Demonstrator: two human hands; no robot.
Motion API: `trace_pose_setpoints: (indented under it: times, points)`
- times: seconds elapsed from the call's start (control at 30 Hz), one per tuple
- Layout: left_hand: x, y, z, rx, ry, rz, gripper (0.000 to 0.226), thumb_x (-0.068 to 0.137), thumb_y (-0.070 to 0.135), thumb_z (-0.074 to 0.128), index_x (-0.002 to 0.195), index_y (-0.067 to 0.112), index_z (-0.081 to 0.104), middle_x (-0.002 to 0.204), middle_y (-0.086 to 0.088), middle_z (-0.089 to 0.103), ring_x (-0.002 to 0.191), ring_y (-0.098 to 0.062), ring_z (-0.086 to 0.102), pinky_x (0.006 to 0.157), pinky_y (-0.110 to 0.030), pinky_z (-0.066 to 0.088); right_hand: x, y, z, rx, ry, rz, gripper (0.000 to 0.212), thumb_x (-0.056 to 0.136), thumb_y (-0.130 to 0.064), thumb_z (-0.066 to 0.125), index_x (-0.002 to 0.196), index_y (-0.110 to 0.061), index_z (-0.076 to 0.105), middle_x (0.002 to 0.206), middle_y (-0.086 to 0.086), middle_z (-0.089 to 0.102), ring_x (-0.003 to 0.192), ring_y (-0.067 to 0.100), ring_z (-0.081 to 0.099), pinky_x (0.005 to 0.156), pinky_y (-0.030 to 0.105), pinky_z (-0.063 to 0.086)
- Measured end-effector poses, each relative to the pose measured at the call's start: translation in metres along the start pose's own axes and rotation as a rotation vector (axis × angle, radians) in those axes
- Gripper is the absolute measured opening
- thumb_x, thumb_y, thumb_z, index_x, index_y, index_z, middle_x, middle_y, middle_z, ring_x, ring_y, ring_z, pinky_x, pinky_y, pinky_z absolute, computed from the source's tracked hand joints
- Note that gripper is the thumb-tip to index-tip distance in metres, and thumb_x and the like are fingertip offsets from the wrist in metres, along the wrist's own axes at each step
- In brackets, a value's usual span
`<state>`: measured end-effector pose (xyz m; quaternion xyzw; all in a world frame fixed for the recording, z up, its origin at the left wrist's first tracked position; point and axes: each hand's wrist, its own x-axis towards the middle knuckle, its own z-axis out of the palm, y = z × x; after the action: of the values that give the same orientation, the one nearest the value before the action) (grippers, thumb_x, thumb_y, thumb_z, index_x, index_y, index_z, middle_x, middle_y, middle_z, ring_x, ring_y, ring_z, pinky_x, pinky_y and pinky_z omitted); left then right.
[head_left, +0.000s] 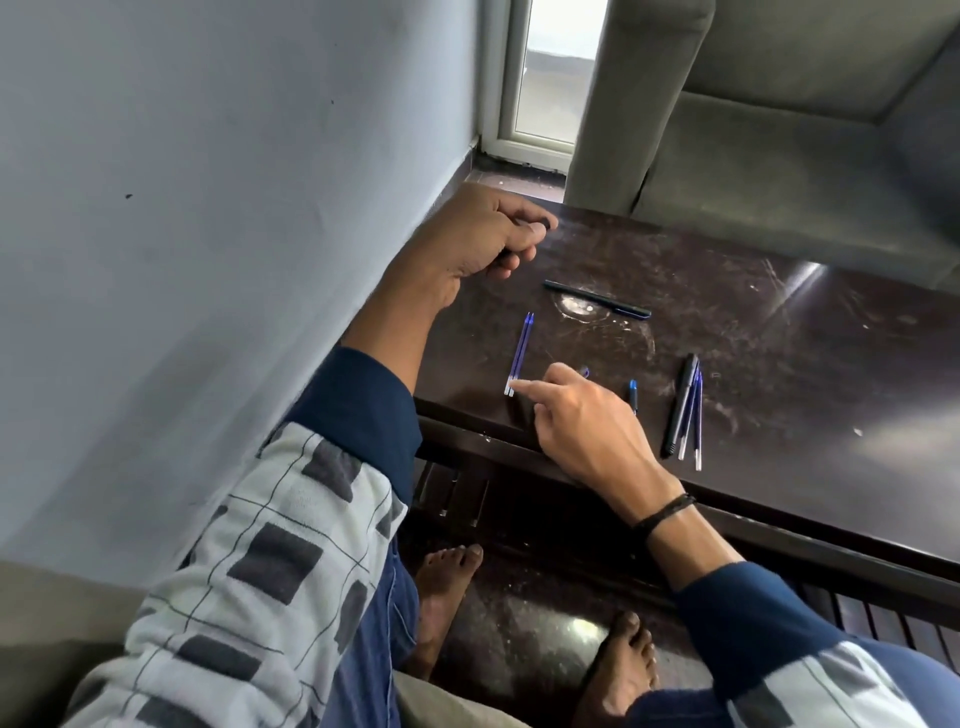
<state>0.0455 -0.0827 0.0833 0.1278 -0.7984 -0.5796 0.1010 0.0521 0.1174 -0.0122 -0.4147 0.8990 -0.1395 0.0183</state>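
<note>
On the dark table (779, 332), my left hand (478, 236) is curled round a small dark pen part, of which only a tip shows. Two blue refills (521, 351) lie side by side near the front edge. My right hand (587, 421) reaches over that edge, its outstretched index fingertip touching the refills' near ends and holding nothing. A black pen (597, 300) lies further back. To the right, a black pen barrel (680, 405) sits beside two more blue refills (695, 415). A short blue-tipped piece (633, 395) lies just right of my right hand.
A grey wall (208, 234) runs close along the left. A grey sofa (779, 145) stands behind the table. A small blue bit (585, 372) shows behind my right thumb. Beneath the table's front rail, my bare feet (447, 587) rest on the dark floor.
</note>
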Motion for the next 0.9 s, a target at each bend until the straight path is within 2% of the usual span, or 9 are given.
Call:
trace_pose_setpoints:
  times: [0.1,0.2,0.3,0.4,0.57,0.67,0.8,0.9]
  points:
    - [0.002,0.000,0.002,-0.007,0.000,-0.003,0.019,0.096,0.008,0.063,0.109,0.014,0.077,0.072,0.000,0.067,0.055,-0.004,0.055,0.060,-0.020,0.053,-0.001,0.000,0.001,-0.027,-0.004,0.006,0.032,0.098,-0.016,0.050,0.120,-0.025,0.072,0.106,-0.002,0.059,0.087,0.031,0.067,0.066,0.042,0.055]
    - [0.003,0.000,0.005,-0.009,-0.003,-0.007,0.019,0.096,0.008,0.063,0.109,0.013,0.077,0.072,-0.001,0.067,0.055,-0.004,0.055,0.059,-0.019,0.052,0.002,0.002,0.001,-0.045,0.026,0.046,0.018,0.094,-0.016,0.051,0.104,-0.017,0.067,0.099,-0.001,0.060,0.083,0.033,0.065,0.062,0.039,0.048]
    - [0.005,0.000,0.010,-0.009,-0.009,-0.016,0.018,0.095,0.009,0.064,0.108,0.013,0.077,0.072,-0.001,0.067,0.054,-0.005,0.054,0.058,-0.019,0.051,0.001,0.006,0.001,-0.049,0.048,0.034,0.019,0.096,-0.016,0.050,0.110,-0.021,0.063,0.101,-0.002,0.061,0.085,0.032,0.066,0.063,0.040,0.051]
    - [0.007,-0.001,0.014,-0.004,-0.019,-0.018,0.018,0.095,0.009,0.065,0.107,0.015,0.078,0.069,0.001,0.067,0.053,-0.005,0.054,0.058,-0.020,0.051,0.001,0.009,0.003,-0.057,0.028,-0.004,0.028,0.100,-0.015,0.050,0.119,-0.027,0.067,0.107,-0.004,0.060,0.088,0.029,0.066,0.064,0.043,0.055]
    - [0.007,0.001,0.022,0.002,-0.034,-0.018,0.018,0.095,0.009,0.064,0.108,0.012,0.077,0.071,-0.001,0.066,0.053,-0.005,0.053,0.056,-0.019,0.050,0.005,0.018,0.009,-0.078,0.062,-0.063,0.019,0.096,-0.010,0.060,0.102,-0.025,0.070,0.097,-0.005,0.055,0.077,0.027,0.063,0.053,0.038,0.048]
    - [0.007,0.001,0.024,0.007,-0.039,-0.016,0.019,0.095,0.008,0.064,0.109,0.011,0.076,0.071,-0.002,0.065,0.053,-0.005,0.052,0.056,-0.019,0.050,0.008,0.023,0.010,-0.079,0.064,-0.117,0.017,0.095,-0.008,0.061,0.098,-0.024,0.067,0.098,-0.005,0.055,0.076,0.026,0.059,0.050,0.037,0.046]
    - [0.006,0.000,0.025,0.012,-0.040,-0.015,0.019,0.095,0.008,0.064,0.109,0.011,0.076,0.071,-0.001,0.065,0.053,-0.005,0.052,0.057,-0.019,0.050,0.007,0.027,0.015,-0.082,0.142,-0.139,0.012,0.096,-0.015,0.063,0.104,-0.024,0.066,0.103,-0.005,0.055,0.081,0.024,0.062,0.049,0.040,0.051]
    - [0.006,0.001,0.023,0.001,-0.040,-0.018,0.018,0.095,0.008,0.064,0.109,0.010,0.076,0.072,-0.003,0.065,0.054,-0.006,0.052,0.058,-0.020,0.051,0.007,0.029,0.016,-0.101,0.180,-0.138,0.026,0.090,-0.006,0.065,0.111,-0.021,0.070,0.105,-0.002,0.056,0.084,0.023,0.062,0.049,0.038,0.052]
